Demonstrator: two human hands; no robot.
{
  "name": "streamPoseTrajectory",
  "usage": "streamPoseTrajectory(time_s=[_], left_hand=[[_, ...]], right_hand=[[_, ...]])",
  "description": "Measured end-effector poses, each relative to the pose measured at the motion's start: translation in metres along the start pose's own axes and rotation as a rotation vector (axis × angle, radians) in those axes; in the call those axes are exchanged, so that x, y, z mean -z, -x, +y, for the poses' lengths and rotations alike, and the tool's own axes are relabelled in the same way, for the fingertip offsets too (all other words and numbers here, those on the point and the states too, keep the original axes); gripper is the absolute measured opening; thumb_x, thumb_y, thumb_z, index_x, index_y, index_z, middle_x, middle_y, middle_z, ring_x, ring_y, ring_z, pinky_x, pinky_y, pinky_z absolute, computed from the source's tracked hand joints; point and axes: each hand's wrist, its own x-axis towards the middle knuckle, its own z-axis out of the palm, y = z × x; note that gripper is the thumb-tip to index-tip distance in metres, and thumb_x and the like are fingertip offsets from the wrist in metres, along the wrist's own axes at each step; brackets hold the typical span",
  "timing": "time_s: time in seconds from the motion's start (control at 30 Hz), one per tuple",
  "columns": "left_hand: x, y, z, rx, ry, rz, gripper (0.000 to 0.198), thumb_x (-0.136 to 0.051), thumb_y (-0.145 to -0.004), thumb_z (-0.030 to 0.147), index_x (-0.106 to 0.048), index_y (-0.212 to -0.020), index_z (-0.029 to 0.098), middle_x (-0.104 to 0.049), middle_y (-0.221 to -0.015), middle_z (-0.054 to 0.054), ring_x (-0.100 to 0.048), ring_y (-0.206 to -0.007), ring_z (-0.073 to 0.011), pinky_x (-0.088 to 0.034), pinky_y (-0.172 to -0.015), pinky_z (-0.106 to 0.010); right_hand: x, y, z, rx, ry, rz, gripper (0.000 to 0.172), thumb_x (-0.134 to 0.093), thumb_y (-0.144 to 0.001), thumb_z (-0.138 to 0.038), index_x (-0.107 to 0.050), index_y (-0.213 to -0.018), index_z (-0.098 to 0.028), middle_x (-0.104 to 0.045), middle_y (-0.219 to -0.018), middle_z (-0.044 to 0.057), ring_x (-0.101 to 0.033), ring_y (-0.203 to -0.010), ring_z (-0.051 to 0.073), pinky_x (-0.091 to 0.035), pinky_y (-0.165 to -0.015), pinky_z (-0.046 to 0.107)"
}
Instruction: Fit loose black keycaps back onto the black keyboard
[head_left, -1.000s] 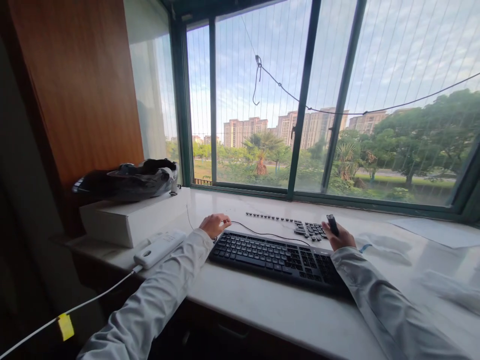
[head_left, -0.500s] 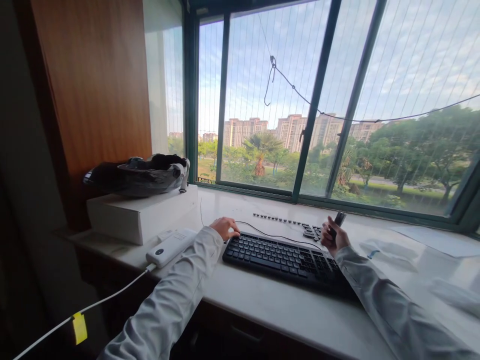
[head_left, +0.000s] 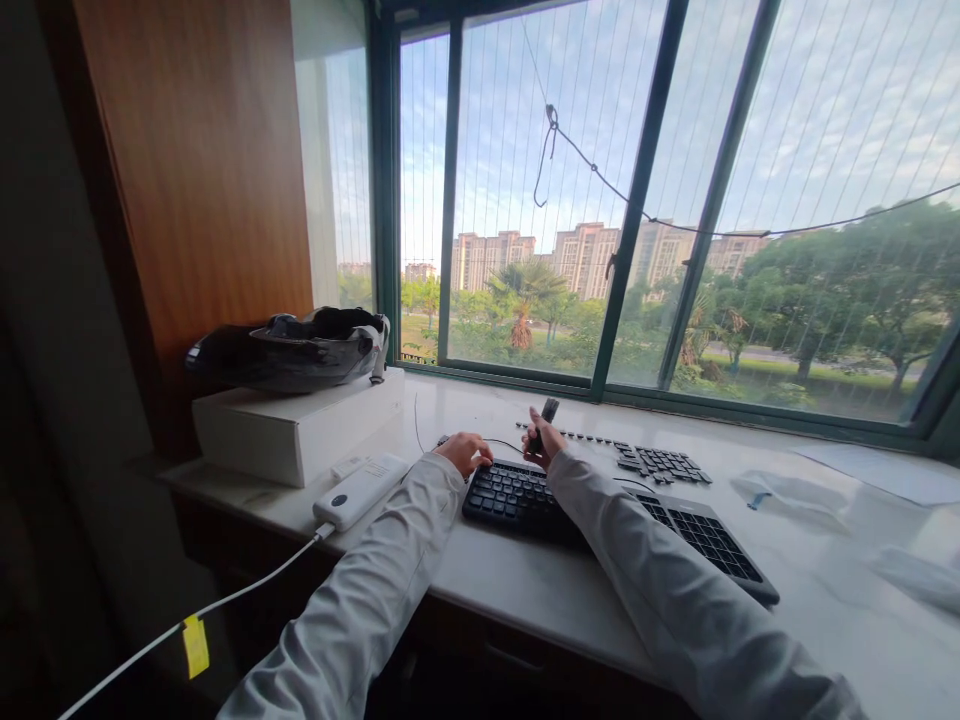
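Observation:
A black keyboard (head_left: 690, 530) lies on a white marble sill. My left hand (head_left: 465, 452) rests curled on the keyboard's upper left corner. My right hand (head_left: 541, 446) has crossed to the left end of the keyboard and grips a small dark tool (head_left: 547, 412) that sticks up from the fingers. Behind the keyboard, loose black keycaps (head_left: 660, 464) lie in a cluster, with a thin row of them running left. The keyboard's cable (head_left: 499, 441) loops behind my hands.
A white box (head_left: 300, 430) at the left carries a black bag (head_left: 292, 348). A white power bank (head_left: 361, 492) with a white cable (head_left: 247, 588) lies by my left sleeve. Clear plastic wrappers (head_left: 787, 492) and paper (head_left: 877, 465) lie at the right. Window glass stands close behind.
My right hand moved with the dark tool from the right end of the keyboard to its left end, close to my left hand. The view also shifted slightly left.

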Motion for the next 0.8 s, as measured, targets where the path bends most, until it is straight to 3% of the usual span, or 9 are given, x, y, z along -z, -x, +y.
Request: streamPoseTrajectory(time_s=[0.23, 0.43, 0.63, 0.8], left_hand=[[0.000, -0.001, 0.003, 0.069, -0.043, -0.031, 0.011, -0.060, -0.079, 0.025, -0.069, -0.085, 0.024, -0.067, -0.092, 0.001, -0.060, -0.087, -0.0136, -0.044, -0.082, -0.023], [0.002, -0.002, 0.005, 0.105, -0.065, -0.058, 0.012, -0.060, -0.079, 0.027, -0.069, -0.086, 0.023, -0.066, -0.093, 0.000, -0.060, -0.087, -0.0144, -0.045, -0.082, -0.024], [0.004, -0.002, 0.006, 0.094, -0.077, -0.072, 0.014, -0.058, -0.080, 0.025, -0.069, -0.089, 0.022, -0.067, -0.095, -0.001, -0.061, -0.089, -0.0147, -0.045, -0.081, -0.022], [0.005, -0.004, 0.009, 0.168, -0.087, -0.108, 0.017, -0.057, -0.081, 0.027, -0.069, -0.091, 0.021, -0.068, -0.096, -0.002, -0.061, -0.092, -0.0160, -0.045, -0.083, -0.023]], right_hand=[[-0.031, -0.031, 0.022, -0.023, -0.236, 0.053, 0.043, -0.043, -0.087, -0.050, -0.030, -0.058, -0.020, -0.032, -0.041, -0.009, -0.028, -0.031, 0.005, -0.020, -0.032, 0.019], [-0.042, -0.035, 0.021, -0.033, -0.308, 0.121, 0.047, -0.046, -0.081, -0.055, -0.027, -0.056, -0.021, -0.030, -0.039, -0.009, -0.030, -0.031, 0.006, -0.017, -0.031, 0.020], [-0.050, -0.033, 0.021, 0.070, -0.457, 0.125, 0.047, -0.050, -0.080, -0.050, -0.022, -0.054, -0.021, -0.026, -0.038, -0.009, -0.026, -0.031, 0.006, -0.010, -0.032, 0.019], [-0.056, -0.044, 0.028, 0.066, -0.543, 0.151, 0.047, -0.047, -0.082, -0.045, -0.018, -0.054, -0.021, -0.020, -0.037, -0.009, -0.022, -0.030, 0.006, -0.009, -0.031, 0.020]])
